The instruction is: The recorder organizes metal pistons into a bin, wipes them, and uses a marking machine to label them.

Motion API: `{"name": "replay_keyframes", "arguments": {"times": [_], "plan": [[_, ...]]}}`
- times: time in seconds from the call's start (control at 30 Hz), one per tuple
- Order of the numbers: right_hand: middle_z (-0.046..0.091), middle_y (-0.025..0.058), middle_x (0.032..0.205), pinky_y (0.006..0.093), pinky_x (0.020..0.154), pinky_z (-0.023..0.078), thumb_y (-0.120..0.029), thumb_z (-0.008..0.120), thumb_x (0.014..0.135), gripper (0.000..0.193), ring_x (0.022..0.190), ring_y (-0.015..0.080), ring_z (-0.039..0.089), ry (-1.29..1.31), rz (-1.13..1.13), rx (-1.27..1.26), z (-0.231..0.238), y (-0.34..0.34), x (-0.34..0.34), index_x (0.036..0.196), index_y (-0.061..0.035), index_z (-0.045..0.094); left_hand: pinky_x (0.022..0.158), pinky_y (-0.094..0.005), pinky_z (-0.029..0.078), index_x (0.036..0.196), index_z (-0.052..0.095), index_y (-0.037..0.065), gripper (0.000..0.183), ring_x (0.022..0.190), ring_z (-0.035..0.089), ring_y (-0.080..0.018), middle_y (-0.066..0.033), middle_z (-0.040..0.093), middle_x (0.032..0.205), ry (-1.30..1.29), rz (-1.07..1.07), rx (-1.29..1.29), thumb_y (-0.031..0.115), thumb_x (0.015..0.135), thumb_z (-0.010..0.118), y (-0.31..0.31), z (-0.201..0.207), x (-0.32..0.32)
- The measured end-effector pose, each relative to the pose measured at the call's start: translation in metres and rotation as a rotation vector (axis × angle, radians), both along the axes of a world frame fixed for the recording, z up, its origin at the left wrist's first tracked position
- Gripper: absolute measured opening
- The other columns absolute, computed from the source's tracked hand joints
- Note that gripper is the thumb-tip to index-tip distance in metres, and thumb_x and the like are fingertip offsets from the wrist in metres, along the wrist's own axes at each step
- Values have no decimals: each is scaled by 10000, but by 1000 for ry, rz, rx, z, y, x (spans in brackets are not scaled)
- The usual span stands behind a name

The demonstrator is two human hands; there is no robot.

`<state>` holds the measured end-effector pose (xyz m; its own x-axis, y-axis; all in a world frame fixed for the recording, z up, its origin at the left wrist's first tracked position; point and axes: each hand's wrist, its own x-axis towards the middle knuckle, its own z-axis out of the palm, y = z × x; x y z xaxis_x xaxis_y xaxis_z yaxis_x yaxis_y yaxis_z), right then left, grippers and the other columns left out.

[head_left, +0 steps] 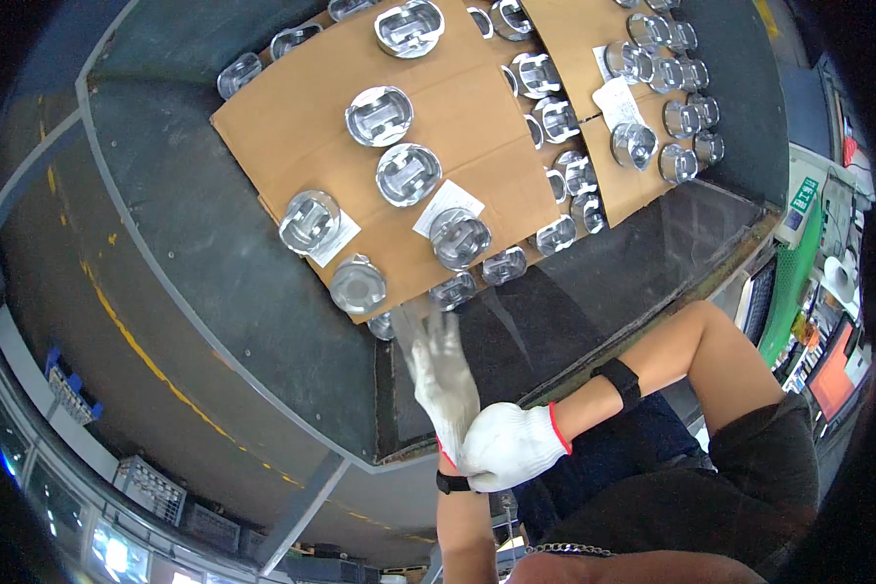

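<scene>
While stretching the left hand point(442, 365), in a white knitted glove point(455, 414) with a red-edged cuff, toward the near edge of a flat brown cardboard sheet point(282, 146), shows in the head view straight fingers, slightly apart and blurred. Points them close to short, round silver metal pistons point(504, 265) poking out from beneath that edge; cannot tell whether touching one. Folds the right hand point(513, 446), in a matching white glove point(537, 440), over the left wrist, fingers bunched by the cuff; cannot tell whether pinching the fabric, with the fingertips hidden. Wears a wide black strap point(616, 383) round the right forearm and a narrow black band point(454, 483) just below the left glove.

Has six more silver pistons point(409, 175) spread over the top of the near sheet, two set partly on white paper slips point(339, 240). Includes, to the right, a second brown cardboard sheet point(576, 49) bearing a close group of similar pistons point(667, 75), plus a curled white paper tag point(615, 102). Reveals further pistons point(559, 122) lower down, between both sheets. Encloses everything within the dark walls point(195, 214) of a large grey-rimmed bin.
</scene>
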<state>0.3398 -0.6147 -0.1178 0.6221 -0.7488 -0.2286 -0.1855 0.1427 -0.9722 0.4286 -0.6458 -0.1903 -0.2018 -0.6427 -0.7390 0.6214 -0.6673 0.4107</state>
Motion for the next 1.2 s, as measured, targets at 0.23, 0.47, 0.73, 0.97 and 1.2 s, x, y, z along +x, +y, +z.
{"name": "replay_keyframes", "arguments": {"times": [0.23, 0.47, 0.73, 0.97, 1.2], "plan": [[629, 198, 650, 472, 564, 515, -298, 602, 740, 290, 614, 391, 634, -148, 183, 75, 15, -4, 3, 725, -20, 683, 1194, -447, 156, 1500, 285, 21, 654, 1452, 237, -283, -142, 262, 1568, -416, -412, -209, 378, 985, 472, 4, 33, -1], [643, 217, 705, 468, 617, 513, -351, 601, 791, 348, 665, 410, 630, -302, 213, 206, 13, -18, -3, 781, -13, 685, 1172, -438, 227, 1416, 385, -86, 586, 1390, 359, -325, -211, 392, 1481, -574, -588, -274, 288, 973, 469, -17, 72, 27], [653, 210, 804, 497, 691, 502, -410, 525, 873, 384, 776, 409, 638, 126, 105, 135, -67, -40, -62, 856, -55, 670, 1144, -446, 263, 1351, 499, 4, 446, 1346, 401, -326, -192, 431, 1462, -1542, -700, -644, 260, 985, 501, -123, 102, 81], [676, 221, 857, 488, 763, 512, -417, 551, 853, 376, 837, 409, 657, 482, 90, 314, -113, -31, -139, 924, -79, 701, 1145, -414, 257, 1522, 200, 21, 698, 1376, 361, -317, -214, 320, 1529, -1657, -614, -552, 163, 951, 576, -183, 30, 75], [691, 149, 825, 438, 711, 537, -354, 613, 820, 267, 790, 338, 676, 801, 90, 258, -132, -26, -188, 893, -123, 725, 1099, -374, 326, 1502, 265, 14, 602, 1266, 456, -258, -206, 387, 1490, -1573, -567, -576, 142, 982, 540, -184, 24, 86]]}}
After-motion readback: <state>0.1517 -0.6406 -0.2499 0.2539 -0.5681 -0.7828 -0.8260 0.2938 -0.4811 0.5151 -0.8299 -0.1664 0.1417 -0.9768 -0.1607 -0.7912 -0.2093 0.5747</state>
